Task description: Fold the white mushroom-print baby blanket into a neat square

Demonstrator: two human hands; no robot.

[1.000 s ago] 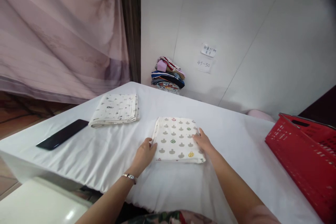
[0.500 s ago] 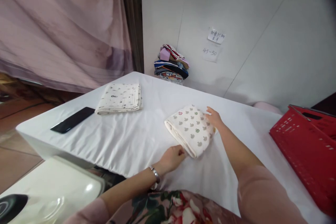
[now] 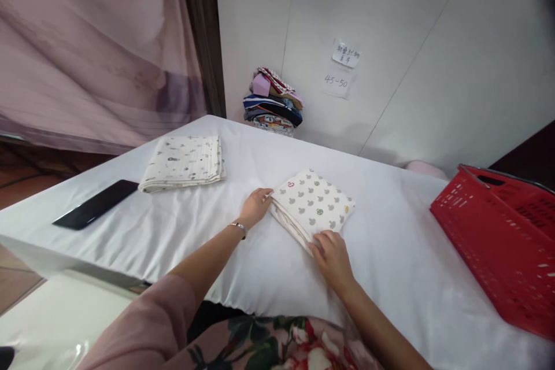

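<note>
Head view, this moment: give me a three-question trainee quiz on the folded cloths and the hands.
1. True or false: the left hand touches the patterned folded cloth.
2. Which lies nearest the phone? A) red basket B) second folded cloth C) clothes pile
3. Fill in: the right hand rests on the cloth's ____ corner.

Key: 1 true; 2 B; 3 near.
</note>
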